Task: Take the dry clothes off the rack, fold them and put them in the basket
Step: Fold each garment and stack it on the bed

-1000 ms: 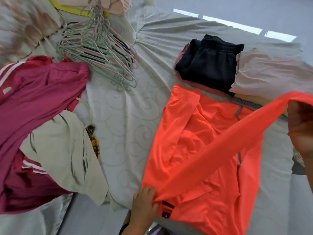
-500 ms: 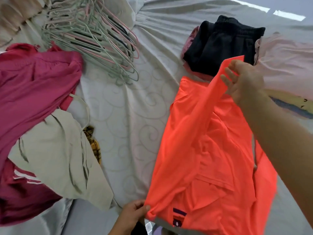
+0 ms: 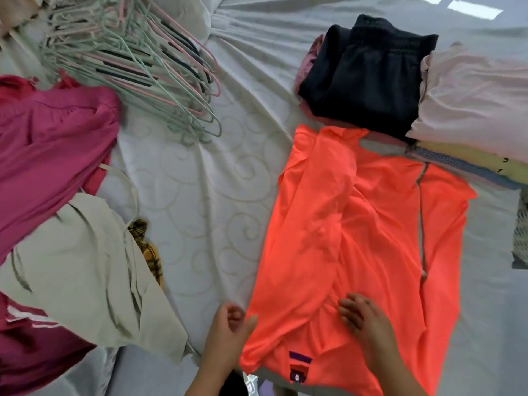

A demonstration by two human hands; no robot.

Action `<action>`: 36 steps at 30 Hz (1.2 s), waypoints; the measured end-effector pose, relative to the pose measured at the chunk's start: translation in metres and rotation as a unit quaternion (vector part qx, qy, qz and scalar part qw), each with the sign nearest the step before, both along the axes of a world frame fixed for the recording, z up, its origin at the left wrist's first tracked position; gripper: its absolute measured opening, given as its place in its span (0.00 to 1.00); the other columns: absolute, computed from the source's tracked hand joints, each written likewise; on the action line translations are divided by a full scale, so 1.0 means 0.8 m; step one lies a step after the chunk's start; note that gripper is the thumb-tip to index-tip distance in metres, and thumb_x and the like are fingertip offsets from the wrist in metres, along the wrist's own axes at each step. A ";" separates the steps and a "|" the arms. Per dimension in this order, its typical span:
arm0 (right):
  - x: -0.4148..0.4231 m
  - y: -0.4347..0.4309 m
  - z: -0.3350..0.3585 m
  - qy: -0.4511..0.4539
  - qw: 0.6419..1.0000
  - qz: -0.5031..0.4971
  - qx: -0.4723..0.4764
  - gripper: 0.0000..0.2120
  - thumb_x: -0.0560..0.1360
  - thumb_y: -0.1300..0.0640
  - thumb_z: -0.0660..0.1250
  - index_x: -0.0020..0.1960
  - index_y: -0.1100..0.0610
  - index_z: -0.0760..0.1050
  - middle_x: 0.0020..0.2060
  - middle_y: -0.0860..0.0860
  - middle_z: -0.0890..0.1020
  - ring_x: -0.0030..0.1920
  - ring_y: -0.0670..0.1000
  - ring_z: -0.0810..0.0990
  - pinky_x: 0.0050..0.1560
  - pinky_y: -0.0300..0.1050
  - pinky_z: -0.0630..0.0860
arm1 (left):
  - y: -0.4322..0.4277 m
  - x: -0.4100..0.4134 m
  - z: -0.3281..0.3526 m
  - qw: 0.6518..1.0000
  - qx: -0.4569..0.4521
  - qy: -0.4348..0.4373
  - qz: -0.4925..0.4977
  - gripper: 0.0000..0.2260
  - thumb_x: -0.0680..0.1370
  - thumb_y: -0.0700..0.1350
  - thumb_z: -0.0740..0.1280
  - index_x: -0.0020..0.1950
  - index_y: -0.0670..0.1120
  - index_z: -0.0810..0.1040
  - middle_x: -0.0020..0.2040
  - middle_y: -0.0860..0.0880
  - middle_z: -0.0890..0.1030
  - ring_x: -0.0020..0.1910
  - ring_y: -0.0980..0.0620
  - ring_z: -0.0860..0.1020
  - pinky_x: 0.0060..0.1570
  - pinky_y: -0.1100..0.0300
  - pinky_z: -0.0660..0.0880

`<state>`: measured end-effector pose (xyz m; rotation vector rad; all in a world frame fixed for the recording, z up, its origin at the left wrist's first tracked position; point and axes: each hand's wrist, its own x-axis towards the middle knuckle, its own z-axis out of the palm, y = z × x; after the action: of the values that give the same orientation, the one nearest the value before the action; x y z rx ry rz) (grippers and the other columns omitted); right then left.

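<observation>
Right hand (image 3: 368, 324) has dropped onto orange shirt (image 3: 357, 224), left hand (image 3: 228, 330) at its edge

Our left hand (image 3: 230, 334) curls at the left edge of the orange shirt (image 3: 357, 224), grip unclear, while our right hand (image 3: 364, 320) rests palm-down on it.

No words or numbers can be read. The orange shirt (image 3: 357, 224) bears a small tag (image 3: 298, 367) at six o'clock. Its mark is too blurred to read.
</observation>
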<state>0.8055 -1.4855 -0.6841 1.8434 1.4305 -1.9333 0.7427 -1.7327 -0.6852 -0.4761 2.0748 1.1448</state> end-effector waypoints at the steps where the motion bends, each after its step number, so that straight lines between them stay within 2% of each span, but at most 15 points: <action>1: 0.013 -0.003 0.001 0.004 0.999 -0.031 -0.027 0.08 0.80 0.60 0.57 0.48 0.59 0.73 0.31 0.54 0.83 0.27 0.44 0.81 0.27 0.33 0.76 | 0.009 -0.002 -0.003 1.000 0.003 0.010 -0.010 0.10 0.71 0.48 0.72 0.42 0.50 0.71 0.40 0.49 0.76 0.39 0.50 0.75 0.40 0.63 0.70; 4: 0.029 0.003 0.006 0.009 0.998 -0.039 -0.048 0.07 0.80 0.59 0.57 0.48 0.58 0.73 0.33 0.56 0.83 0.27 0.45 0.81 0.27 0.34 0.76 | 0.018 0.010 -0.019 0.993 -0.063 0.006 -0.104 0.08 0.75 0.45 0.69 0.42 0.49 0.70 0.44 0.44 0.79 0.46 0.44 0.77 0.41 0.57 0.67; 7: 0.046 0.031 0.003 -0.010 0.999 0.011 0.040 0.05 0.79 0.63 0.59 0.47 0.58 0.72 0.39 0.60 0.80 0.28 0.45 0.80 0.28 0.32 0.74 | 0.012 0.024 -0.022 0.993 -0.089 0.021 -0.076 0.07 0.70 0.52 0.67 0.39 0.52 0.71 0.45 0.39 0.81 0.46 0.41 0.79 0.43 0.54 0.69; 10: 0.074 0.067 0.003 -0.097 0.966 0.081 0.227 0.07 0.75 0.63 0.66 0.52 0.61 0.74 0.51 0.64 0.78 0.49 0.59 0.79 0.48 0.37 0.73 | 0.011 0.021 -0.020 0.986 -0.132 0.030 -0.102 0.08 0.69 0.50 0.68 0.40 0.47 0.74 0.44 0.35 0.80 0.47 0.38 0.78 0.45 0.50 0.70; 12: 0.093 0.086 0.007 -0.192 0.929 0.091 0.304 0.19 0.71 0.59 0.70 0.60 0.65 0.72 0.58 0.66 0.73 0.60 0.65 0.70 0.60 0.53 0.67 | 0.017 0.015 -0.020 0.964 -0.206 0.072 -0.148 0.09 0.70 0.40 0.74 0.45 0.37 0.77 0.46 0.31 0.78 0.48 0.34 0.77 0.47 0.47 0.70; 14: 0.110 0.092 0.014 -0.239 0.934 0.022 0.263 0.31 0.67 0.53 0.74 0.64 0.64 0.68 0.62 0.66 0.69 0.63 0.66 0.67 0.61 0.61 0.65 | 0.041 0.009 -0.013 0.930 -0.250 0.169 -0.208 0.16 0.68 0.44 0.74 0.48 0.34 0.77 0.44 0.32 0.76 0.46 0.35 0.75 0.46 0.45 0.73; 16: 0.125 0.088 0.012 -0.206 0.956 -0.021 0.207 0.42 0.58 0.45 0.74 0.63 0.67 0.67 0.59 0.67 0.73 0.61 0.64 0.71 0.61 0.58 0.67 | 0.091 -0.006 0.002 0.904 -0.185 0.276 -0.268 0.20 0.69 0.52 0.63 0.49 0.36 0.77 0.43 0.37 0.77 0.45 0.42 0.73 0.46 0.52 0.70; 19: 0.141 0.077 0.006 -0.171 0.974 -0.037 0.147 0.34 0.64 0.54 0.77 0.62 0.67 0.66 0.58 0.66 0.76 0.58 0.62 0.76 0.56 0.52 0.68 | 0.209 -0.052 0.016 0.891 -0.048 0.268 -0.364 0.14 0.72 0.46 0.63 0.50 0.37 0.77 0.46 0.39 0.77 0.46 0.41 0.76 0.47 0.57 0.67; 22: 0.159 0.079 -0.005 -0.174 0.977 0.015 0.123 0.29 0.67 0.58 0.76 0.63 0.66 0.70 0.58 0.65 0.77 0.57 0.62 0.76 0.56 0.52 0.70 | 0.332 -0.103 0.015 0.849 -0.015 0.296 -0.437 0.10 0.76 0.39 0.64 0.56 0.37 0.75 0.53 0.38 0.77 0.54 0.41 0.75 0.54 0.54 0.66; 25: 0.176 0.083 -0.009 -0.120 0.987 0.069 0.078 0.37 0.63 0.52 0.78 0.68 0.60 0.69 0.59 0.60 0.78 0.58 0.58 0.77 0.58 0.51 0.72 | 0.433 -0.153 0.018 0.816 -0.063 0.312 -0.482 0.17 0.78 0.39 0.61 0.67 0.43 0.69 0.59 0.37 0.76 0.60 0.39 0.74 0.55 0.52 0.67; 28: 0.188 0.090 -0.007 -0.080 0.991 0.106 0.027 0.43 0.54 0.41 0.80 0.64 0.56 0.72 0.53 0.56 0.80 0.51 0.53 0.78 0.53 0.43 0.74 | 0.490 -0.186 0.012 0.741 -0.143 0.334 -0.564 0.22 0.78 0.38 0.57 0.72 0.48 0.62 0.60 0.36 0.76 0.57 0.36 0.75 0.47 0.51 0.70; 30: 0.192 0.093 -0.006 -0.055 0.991 0.117 -0.022 0.47 0.47 0.35 0.78 0.61 0.56 0.74 0.49 0.53 0.80 0.45 0.48 0.77 0.43 0.30 0.73 | 0.508 -0.199 0.003 0.687 -0.172 0.339 -0.620 0.22 0.79 0.38 0.55 0.73 0.47 0.59 0.60 0.36 0.75 0.57 0.37 0.75 0.47 0.52 0.70; 32: 0.198 0.091 -0.008 -0.035 0.996 0.058 -0.061 0.52 0.37 0.32 0.75 0.56 0.58 0.77 0.44 0.50 0.82 0.44 0.47 0.79 0.41 0.31 0.73 | 0.518 -0.204 -0.003 0.655 -0.208 0.357 -0.632 0.20 0.79 0.37 0.55 0.71 0.43 0.63 0.62 0.36 0.74 0.59 0.37 0.74 0.54 0.49 0.71; 33: 0.202 0.087 -0.010 -0.017 0.997 0.017 -0.078 0.52 0.32 0.30 0.75 0.51 0.57 0.79 0.43 0.49 0.84 0.44 0.48 0.81 0.44 0.36 0.75 | 0.524 -0.205 -0.003 0.660 -0.222 0.372 -0.614 0.18 0.78 0.36 0.56 0.68 0.40 0.68 0.62 0.36 0.74 0.60 0.36 0.74 0.56 0.48 0.71; 36: 0.208 0.075 -0.004 0.051 0.989 -0.051 -0.125 0.51 0.32 0.33 0.78 0.50 0.58 0.80 0.42 0.53 0.86 0.46 0.51 0.83 0.51 0.45 0.77 | 0.533 -0.216 0.014 0.758 -0.175 0.377 -0.503 0.14 0.76 0.41 0.62 0.61 0.40 0.74 0.59 0.37 0.76 0.59 0.37 0.74 0.55 0.49 0.70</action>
<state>0.9715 -1.4253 -0.6874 1.7574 1.0748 -2.1700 0.5698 -1.3062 -0.6740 1.0572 2.6109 0.2474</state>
